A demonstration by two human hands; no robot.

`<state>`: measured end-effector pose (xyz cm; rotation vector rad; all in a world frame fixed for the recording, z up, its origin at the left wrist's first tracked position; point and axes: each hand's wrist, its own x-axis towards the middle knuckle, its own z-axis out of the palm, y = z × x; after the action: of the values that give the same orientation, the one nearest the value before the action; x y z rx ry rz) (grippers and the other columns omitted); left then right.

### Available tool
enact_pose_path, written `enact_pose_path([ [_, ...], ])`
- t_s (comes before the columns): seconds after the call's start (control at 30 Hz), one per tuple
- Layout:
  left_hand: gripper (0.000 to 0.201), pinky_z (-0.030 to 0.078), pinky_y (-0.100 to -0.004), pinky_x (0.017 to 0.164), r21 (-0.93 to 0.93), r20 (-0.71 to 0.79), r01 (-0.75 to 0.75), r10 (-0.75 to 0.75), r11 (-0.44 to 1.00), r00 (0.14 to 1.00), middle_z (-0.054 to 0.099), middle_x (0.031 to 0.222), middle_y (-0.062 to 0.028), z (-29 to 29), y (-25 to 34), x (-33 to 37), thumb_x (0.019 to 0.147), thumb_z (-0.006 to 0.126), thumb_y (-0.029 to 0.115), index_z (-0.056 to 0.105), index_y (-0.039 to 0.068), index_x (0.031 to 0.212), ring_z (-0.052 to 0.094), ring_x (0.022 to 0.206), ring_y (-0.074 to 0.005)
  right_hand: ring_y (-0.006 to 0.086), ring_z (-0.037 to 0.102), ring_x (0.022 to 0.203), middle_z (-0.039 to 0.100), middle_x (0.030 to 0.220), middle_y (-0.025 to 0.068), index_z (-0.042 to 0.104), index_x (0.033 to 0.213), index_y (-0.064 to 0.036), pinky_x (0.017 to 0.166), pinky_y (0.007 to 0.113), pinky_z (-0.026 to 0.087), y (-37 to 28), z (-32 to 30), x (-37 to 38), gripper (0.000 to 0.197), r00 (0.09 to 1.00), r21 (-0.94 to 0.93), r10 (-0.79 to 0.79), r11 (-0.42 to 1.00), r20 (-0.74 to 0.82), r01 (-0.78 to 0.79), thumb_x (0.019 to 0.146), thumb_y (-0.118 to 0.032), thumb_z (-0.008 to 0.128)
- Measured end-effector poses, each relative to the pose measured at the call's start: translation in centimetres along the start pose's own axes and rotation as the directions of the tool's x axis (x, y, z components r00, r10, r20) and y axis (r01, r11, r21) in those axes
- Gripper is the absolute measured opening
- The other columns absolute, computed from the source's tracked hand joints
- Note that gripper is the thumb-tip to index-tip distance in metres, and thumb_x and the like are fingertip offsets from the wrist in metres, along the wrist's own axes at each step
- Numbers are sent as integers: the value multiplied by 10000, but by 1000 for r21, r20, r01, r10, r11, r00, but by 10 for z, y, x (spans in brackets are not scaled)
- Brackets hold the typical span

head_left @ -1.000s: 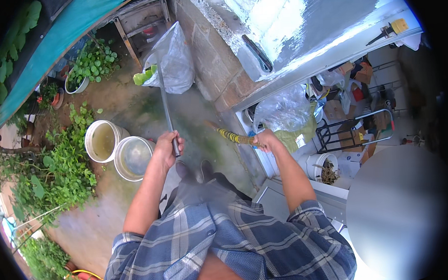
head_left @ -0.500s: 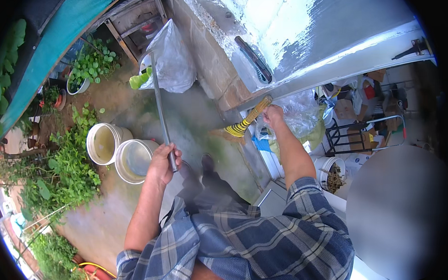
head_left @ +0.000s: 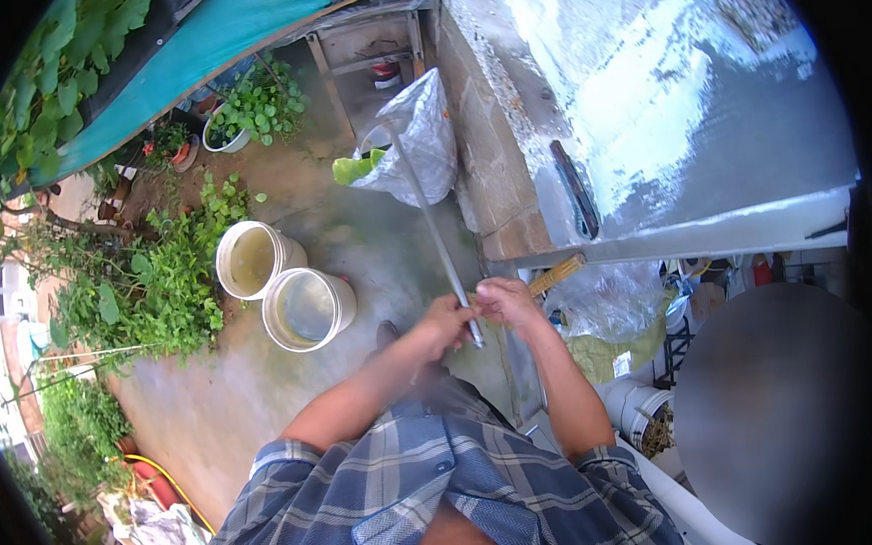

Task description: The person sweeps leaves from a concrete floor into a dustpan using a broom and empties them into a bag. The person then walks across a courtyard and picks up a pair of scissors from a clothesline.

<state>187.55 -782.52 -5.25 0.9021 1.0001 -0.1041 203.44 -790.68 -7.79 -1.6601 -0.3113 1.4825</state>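
Note:
My left hand (head_left: 446,325) is wrapped round a slim grey metal pole (head_left: 422,201) near its lower end. The pole slants up and away, its far end in front of a whitish sack (head_left: 431,143). Close beside it, my right hand (head_left: 510,304) has curled fingers meeting the left hand and the pole; what they hold, if anything, is hidden. Behind the right hand shows the yellow handle (head_left: 559,272) of a short broom, its lower part covered by that hand.
Two white buckets (head_left: 313,339) stand left on the concrete, with green plants (head_left: 158,292) beyond them. A long dark tool (head_left: 577,193) lies on the wet ledge (head_left: 641,102) at right. Clear plastic (head_left: 605,300) and a white bucket (head_left: 637,405) are below it. A round blurred shape fills the lower right.
My left hand has carried the pole rightward, tilting it. My right hand has come in toward the left, and the two now meet. The view has shifted.

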Motion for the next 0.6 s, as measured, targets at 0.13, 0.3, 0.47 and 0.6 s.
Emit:
enact_pose_path([
  [0.13,204,449,-292,450,149,100,-71,56,986,993,601,729,-63,21,-9,18,883,612,210,587,28,969,589,583,-159,152,576,646,627,728,82,631,772,18,562,300,452,-6,19,41,201,996,-461,-89,884,8,82,760,-163,718],
  [0.3,179,472,-325,439,454,333,-146,-15,879,943,632,679,-68,-70,-27,83,809,610,208,620,37,754,620,524,-183,175,464,396,489,531,68,531,634,-31,358,340,350,17,16,55,153,983,-14,167,986,-82,-169,779,-38,578],
  [0.47,131,476,-330,414,-146,-192,35,-63,989,979,682,774,-103,-246,-96,175,854,603,140,649,50,938,627,536,-198,156,446,368,495,532,62,517,632,-43,336,299,325,85,-15,47,178,956,-535,-142,845,-258,-19,801,-48,573],
  [0.6,166,531,-376,619,325,-346,146,-26,934,938,688,798,-54,-379,-109,225,867,641,205,643,56,940,661,741,-178,125,440,383,489,534,44,512,619,-49,343,285,313,24,33,27,220,887,-198,192,934,-419,-296,810,-82,618],
])
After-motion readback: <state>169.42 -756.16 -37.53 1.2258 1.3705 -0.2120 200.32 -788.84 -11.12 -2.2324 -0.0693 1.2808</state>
